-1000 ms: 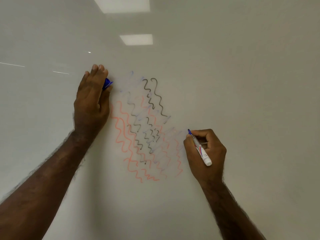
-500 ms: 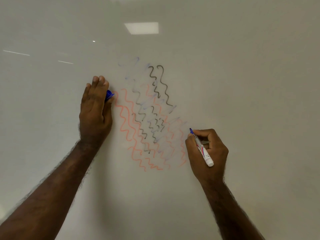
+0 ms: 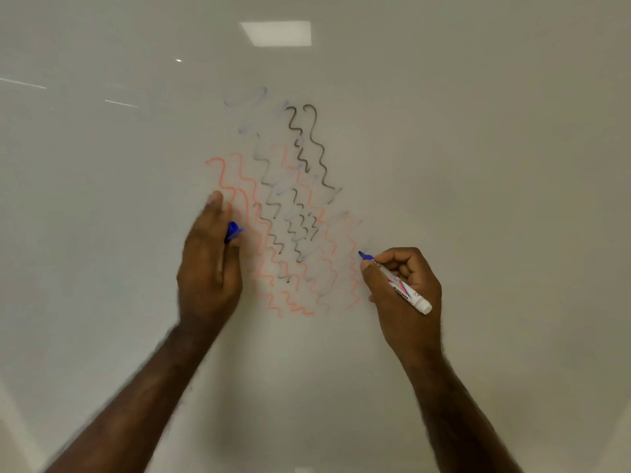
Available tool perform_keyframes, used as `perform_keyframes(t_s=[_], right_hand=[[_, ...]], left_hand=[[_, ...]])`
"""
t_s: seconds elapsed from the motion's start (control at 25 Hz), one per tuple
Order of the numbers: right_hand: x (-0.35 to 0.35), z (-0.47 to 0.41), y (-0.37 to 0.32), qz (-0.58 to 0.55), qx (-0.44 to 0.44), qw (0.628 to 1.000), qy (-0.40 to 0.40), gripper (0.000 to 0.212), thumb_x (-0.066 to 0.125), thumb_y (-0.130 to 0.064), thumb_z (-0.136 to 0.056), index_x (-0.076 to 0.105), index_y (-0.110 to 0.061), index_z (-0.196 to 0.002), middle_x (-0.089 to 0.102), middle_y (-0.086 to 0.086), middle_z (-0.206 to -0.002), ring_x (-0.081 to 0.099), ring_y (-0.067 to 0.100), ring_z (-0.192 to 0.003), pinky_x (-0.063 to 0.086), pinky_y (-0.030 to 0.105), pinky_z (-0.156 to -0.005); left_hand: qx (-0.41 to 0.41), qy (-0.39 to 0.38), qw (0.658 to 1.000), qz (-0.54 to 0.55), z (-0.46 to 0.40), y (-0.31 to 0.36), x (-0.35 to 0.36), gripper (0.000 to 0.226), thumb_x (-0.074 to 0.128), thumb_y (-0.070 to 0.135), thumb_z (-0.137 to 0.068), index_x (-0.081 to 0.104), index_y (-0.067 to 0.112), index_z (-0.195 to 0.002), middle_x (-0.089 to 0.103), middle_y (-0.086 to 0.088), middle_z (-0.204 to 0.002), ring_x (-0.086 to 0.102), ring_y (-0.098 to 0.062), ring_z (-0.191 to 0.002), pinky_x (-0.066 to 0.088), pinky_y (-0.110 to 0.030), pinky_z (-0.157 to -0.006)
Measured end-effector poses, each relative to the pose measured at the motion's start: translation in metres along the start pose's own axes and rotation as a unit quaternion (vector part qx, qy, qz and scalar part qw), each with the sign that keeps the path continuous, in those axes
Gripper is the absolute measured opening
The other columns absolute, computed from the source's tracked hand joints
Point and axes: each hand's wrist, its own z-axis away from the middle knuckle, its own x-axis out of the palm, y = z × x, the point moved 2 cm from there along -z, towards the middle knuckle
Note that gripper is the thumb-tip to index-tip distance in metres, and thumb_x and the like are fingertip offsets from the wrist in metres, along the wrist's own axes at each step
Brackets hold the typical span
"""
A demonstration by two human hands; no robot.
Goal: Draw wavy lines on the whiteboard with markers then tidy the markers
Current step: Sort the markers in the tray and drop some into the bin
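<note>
Blue cap [image 3: 233, 231] half hidden in blurred left hand [image 3: 208, 264].

We see the left hand [image 3: 208, 264] motion-blurred, covering most of the blue cap [image 3: 233, 231]. Our right hand [image 3: 404, 288] hides the marker's [image 3: 403, 288] middle. Both forearms run off the frame at six o'clock. The marker's label print is too small to read.

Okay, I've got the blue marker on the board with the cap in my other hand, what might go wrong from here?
1. The left hand rests on the whiteboard against the red wavy lines; sliding it would likely smear them.
2. The right hand sits beside the red and faint blue strokes, so its heel may rub them.
3. The blue cap is only pinched while the blue marker is uncapped; dropping it delays tidying.
</note>
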Motion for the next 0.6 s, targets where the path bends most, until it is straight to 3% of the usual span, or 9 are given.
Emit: perform_keyframes(t_s=[0.12, 0.28, 0.44, 0.6], right_hand=[[0.003, 0.016, 0.002, -0.059, 0.052, 0.993, -0.087, 0.014, 0.081, -0.007, -0.089, 0.071, -0.013, -0.097, 0.075, 0.010, -0.091, 0.071, 0.029, -0.078, 0.059, 0.033, -0.059], [0.008, 0.043, 0.015, -0.105, 0.129, 0.967, -0.192, 0.021, 0.082, -0.004, -0.086, 0.072, -0.009, -0.104, 0.078, 0.016, -0.098, 0.076, 0.034, -0.088, 0.060, 0.040, -0.060], [0.011, 0.072, 0.033, -0.130, 0.210, 0.936, -0.251, 0.023, 0.070, -0.014, -0.083, 0.067, -0.002, -0.102, 0.078, 0.021, -0.095, 0.076, 0.039, -0.087, 0.060, 0.042, -0.058], [0.020, 0.093, 0.047, -0.104, 0.242, 0.922, -0.285, 0.024, 0.069, -0.017, -0.082, 0.067, 0.001, -0.098, 0.076, 0.023, -0.087, 0.073, 0.035, -0.076, 0.057, 0.039, -0.053]], left_hand=[[-0.036, -0.023, 0.998, 0.051, 0.042, 0.033, -0.001, 0.041, 0.060, 0.006, -0.101, 0.057, -0.004, -0.140, 0.058, -0.018, -0.134, 0.058, -0.025, -0.127, 0.050, -0.039, -0.107], [-0.134, -0.101, 0.980, 0.110, 0.088, 0.054, -0.008, 0.045, 0.059, 0.010, -0.100, 0.055, 0.001, -0.145, 0.051, -0.004, -0.111, 0.052, -0.007, -0.108, 0.043, -0.017, -0.098], [-0.185, -0.176, 0.956, 0.147, 0.125, 0.059, -0.021, 0.046, 0.061, 0.015, -0.100, 0.056, 0.009, -0.146, 0.057, 0.005, -0.107, 0.058, -0.009, -0.103, 0.043, -0.011, -0.090], [-0.271, -0.223, 0.917, 0.189, 0.158, 0.057, -0.039, 0.031, 0.061, 0.022, -0.102, 0.066, 0.023, -0.133, 0.068, 0.014, -0.108, 0.066, -0.019, -0.103, 0.052, -0.019, -0.087]])
